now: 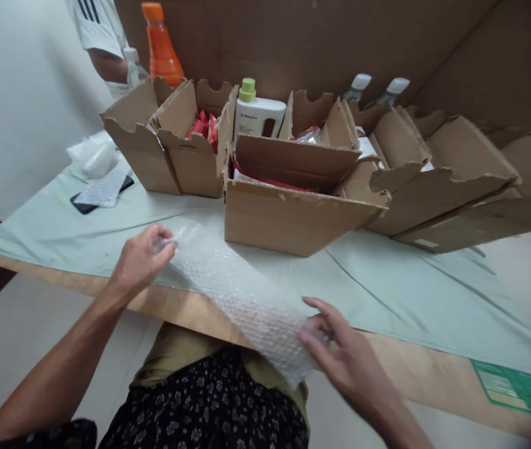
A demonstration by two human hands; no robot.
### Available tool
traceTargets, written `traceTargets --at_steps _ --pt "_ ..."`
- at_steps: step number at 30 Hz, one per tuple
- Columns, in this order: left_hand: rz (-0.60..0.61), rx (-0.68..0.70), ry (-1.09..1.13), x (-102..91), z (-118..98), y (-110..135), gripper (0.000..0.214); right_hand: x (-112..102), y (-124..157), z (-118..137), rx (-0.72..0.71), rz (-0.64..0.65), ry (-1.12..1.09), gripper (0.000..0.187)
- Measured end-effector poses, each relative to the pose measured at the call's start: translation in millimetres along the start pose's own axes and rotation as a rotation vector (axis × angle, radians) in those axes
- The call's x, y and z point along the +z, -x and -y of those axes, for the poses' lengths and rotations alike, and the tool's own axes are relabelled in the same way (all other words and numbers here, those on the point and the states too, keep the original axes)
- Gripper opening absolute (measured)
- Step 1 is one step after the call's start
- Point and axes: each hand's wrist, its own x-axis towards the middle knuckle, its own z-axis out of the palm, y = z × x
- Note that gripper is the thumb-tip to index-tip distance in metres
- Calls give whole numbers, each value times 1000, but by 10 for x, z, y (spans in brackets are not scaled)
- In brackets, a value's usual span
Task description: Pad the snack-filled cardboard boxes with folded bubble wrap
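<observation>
A strip of clear bubble wrap [241, 287] stretches slantwise between my two hands, over the front edge of the table and above my lap. My left hand [146, 255] pinches its upper left end between thumb and fingers. At the lower right end, my right hand [335, 343] grips the other edge, with the index finger stuck out along it. Just beyond the strip stands an open cardboard box [293, 218] with something red and white inside.
Several cardboard bins [190, 162] line the back. Behind them stand an orange bottle [162, 50] and a white bottle [258, 115] with a green cap. More bubble wrap [103, 187] lies over a black phone-like object [85, 202] at left. Another person's sleeve [101, 25] shows behind.
</observation>
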Motion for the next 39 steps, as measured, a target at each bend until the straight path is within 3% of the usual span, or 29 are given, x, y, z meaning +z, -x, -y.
traceTargets --at_steps 2,4,7,10,12,14,16,18,21,23,25,28,32,35,39 --pt "-40 81 -71 -71 -27 -315 26 320 63 168 4 138 -165 59" --pt "-36 186 -143 -12 -72 -604 38 635 47 281 13 212 -250 67" --pt "-45 297 -187 158 -114 -719 58 897 -31 380 3 242 -262 61" --pt "28 420 20 180 -51 -294 50 871 -83 444 5 325 -352 35" --pt "254 467 277 82 43 164 43 786 -117 487 60 394 -502 27" --pt "511 449 531 -33 132 590 58 729 -196 541 126 419 -678 30" --pt "612 383 697 -82 172 872 85 733 -340 609 142 394 -822 35" --pt "521 250 691 -30 151 971 91 792 -530 684 116 356 -918 41" --pt "220 37 477 159 65 853 55 888 -770 756 95 328 -965 57" --pt "95 -1 343 272 38 712 47 902 -826 742 61 264 -886 69" --pt "88 24 256 344 57 602 56 868 -805 687 -40 161 -670 68" --pt "102 49 185 411 138 527 66 809 -760 609 -318 53 -196 46" --pt "53 95 97 491 204 508 67 880 -881 576 -638 120 332 51" --pt "-30 172 39 474 182 554 66 979 -1019 560 -719 160 489 47" --pt "-148 349 69 307 93 790 62 949 -1017 604 -742 163 431 34"
